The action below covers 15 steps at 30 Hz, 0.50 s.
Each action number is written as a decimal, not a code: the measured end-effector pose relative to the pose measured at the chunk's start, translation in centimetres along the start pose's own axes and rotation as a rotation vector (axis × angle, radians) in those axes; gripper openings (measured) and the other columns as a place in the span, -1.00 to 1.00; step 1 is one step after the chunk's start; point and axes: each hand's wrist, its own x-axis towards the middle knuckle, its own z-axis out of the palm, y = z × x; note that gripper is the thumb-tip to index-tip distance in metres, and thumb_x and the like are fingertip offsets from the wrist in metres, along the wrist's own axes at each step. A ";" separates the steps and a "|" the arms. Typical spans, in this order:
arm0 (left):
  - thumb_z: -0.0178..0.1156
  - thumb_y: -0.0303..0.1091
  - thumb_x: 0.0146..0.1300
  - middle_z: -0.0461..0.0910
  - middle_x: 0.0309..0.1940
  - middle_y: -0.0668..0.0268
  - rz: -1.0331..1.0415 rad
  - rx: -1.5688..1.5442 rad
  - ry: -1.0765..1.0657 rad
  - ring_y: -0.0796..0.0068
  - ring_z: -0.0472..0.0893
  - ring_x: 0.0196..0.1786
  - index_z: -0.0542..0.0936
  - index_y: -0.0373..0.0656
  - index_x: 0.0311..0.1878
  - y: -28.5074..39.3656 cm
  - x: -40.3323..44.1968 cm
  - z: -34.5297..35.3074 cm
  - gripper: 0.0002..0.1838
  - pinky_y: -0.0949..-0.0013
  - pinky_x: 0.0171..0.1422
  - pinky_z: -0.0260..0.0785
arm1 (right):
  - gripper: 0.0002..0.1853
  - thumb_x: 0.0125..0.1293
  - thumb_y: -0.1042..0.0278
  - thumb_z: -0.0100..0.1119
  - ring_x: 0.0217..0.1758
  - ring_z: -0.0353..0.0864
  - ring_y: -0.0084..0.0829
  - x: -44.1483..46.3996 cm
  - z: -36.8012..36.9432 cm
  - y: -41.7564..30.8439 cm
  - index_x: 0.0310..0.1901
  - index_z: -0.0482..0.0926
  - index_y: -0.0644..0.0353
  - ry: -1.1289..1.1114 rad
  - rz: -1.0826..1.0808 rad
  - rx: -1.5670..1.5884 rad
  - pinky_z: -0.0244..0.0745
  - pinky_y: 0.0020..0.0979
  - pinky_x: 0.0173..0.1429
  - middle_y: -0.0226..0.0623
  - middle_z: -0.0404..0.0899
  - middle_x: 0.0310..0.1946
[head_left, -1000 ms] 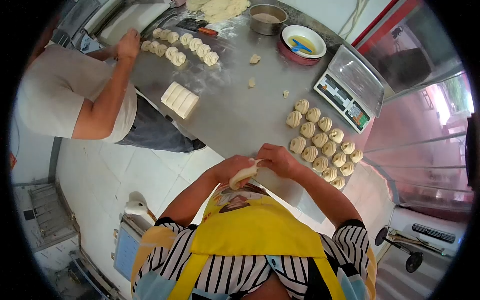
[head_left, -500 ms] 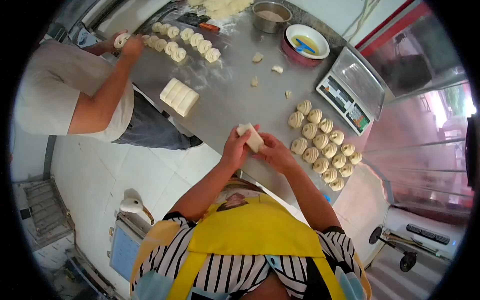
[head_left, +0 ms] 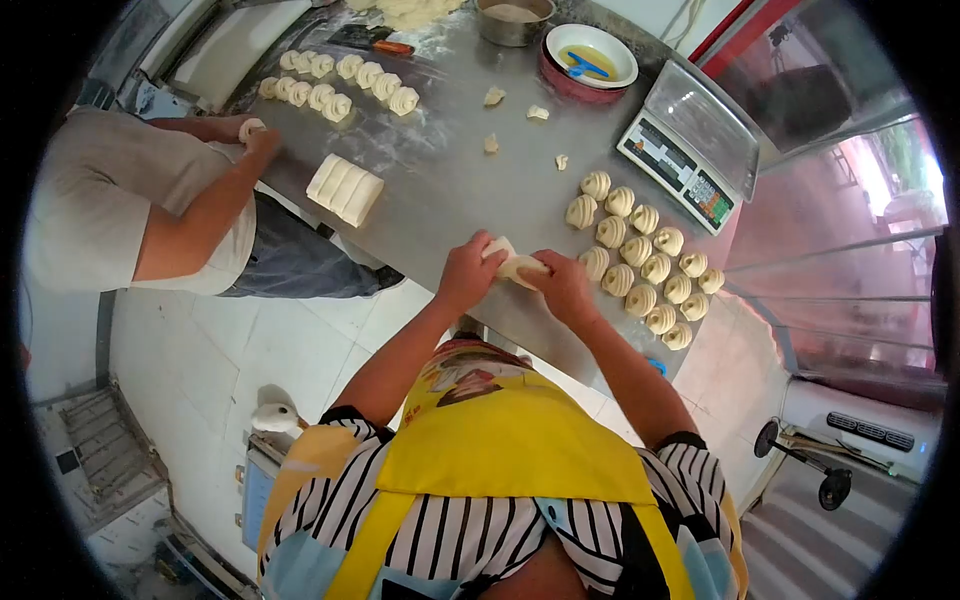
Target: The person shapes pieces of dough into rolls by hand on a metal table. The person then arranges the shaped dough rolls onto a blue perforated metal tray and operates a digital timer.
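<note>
Stretching seems to be done, with dough (head_left: 519, 269) gripped by the left hand (head_left: 468, 275) and right hand (head_left: 566, 287); gentleness seems needed.

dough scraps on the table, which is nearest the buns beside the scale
The scrap farthest right; the other three lie farther left, well away from those buns.

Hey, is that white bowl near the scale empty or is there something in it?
Not empty. The white bowl has yellow liquid in the bottom, with a blue utensil resting in it.
</note>
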 end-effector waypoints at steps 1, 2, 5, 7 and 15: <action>0.16 -0.26 0.31 0.62 -0.25 0.24 0.333 0.367 0.100 0.41 0.64 -0.27 0.55 -0.23 -0.09 -0.7 -0.1 0.4 -0.76 0.37 -0.32 0.53 | -0.60 0.20 0.33 0.26 -0.20 0.61 -0.25 0.2 1.2 2.2 0.08 0.46 0.12 -0.031 0.289 0.456 0.58 -0.25 -0.16 -0.21 0.54 -0.14; 0.15 -0.27 0.31 0.62 -0.25 0.26 0.667 0.736 0.205 0.42 0.64 -0.27 0.55 -0.23 -0.08 -1.3 0.0 0.6 -0.76 0.37 -0.32 0.52 | -0.59 0.22 0.32 0.25 -0.21 0.61 -0.30 0.5 1.8 3.3 0.10 0.45 0.11 -0.063 0.573 0.911 0.58 -0.26 -0.15 -0.25 0.55 -0.17; 0.19 -0.31 0.25 0.64 -0.26 0.28 0.656 0.613 0.203 0.45 0.62 -0.30 0.54 -0.27 -0.06 -2.8 0.3 0.8 -0.74 0.34 -0.22 0.50 | -0.58 0.28 0.31 0.19 -0.26 0.61 -0.37 -1.0 2.1 -0.8 0.17 0.39 0.07 0.002 0.538 1.007 0.57 -0.24 -0.17 -0.35 0.58 -0.29; 0.23 -0.35 0.19 0.64 -0.24 0.24 0.095 0.197 0.023 0.42 0.61 -0.30 0.54 -0.26 -0.04 -0.8 0.4 0.0 -0.70 0.32 -0.17 0.48 | -0.56 0.27 0.40 0.19 -0.27 0.63 -0.35 -2.0 1.1 -1.4 0.18 0.35 0.09 -0.145 0.138 0.547 0.57 -0.29 -0.18 -0.30 0.60 -0.33; 0.20 -0.49 0.05 0.64 -0.34 0.07 0.152 0.326 -0.107 0.08 0.60 -0.33 0.61 -0.19 -0.16 -1.8 -0.4 1.9 -0.76 0.26 -0.14 0.44 | -0.79 0.25 0.43 0.19 -0.34 0.60 -0.52 -1.4 -0.6 -3.1 -0.08 0.53 0.21 -0.019 0.058 -0.070 0.50 -0.42 -0.27 -0.38 0.59 -0.41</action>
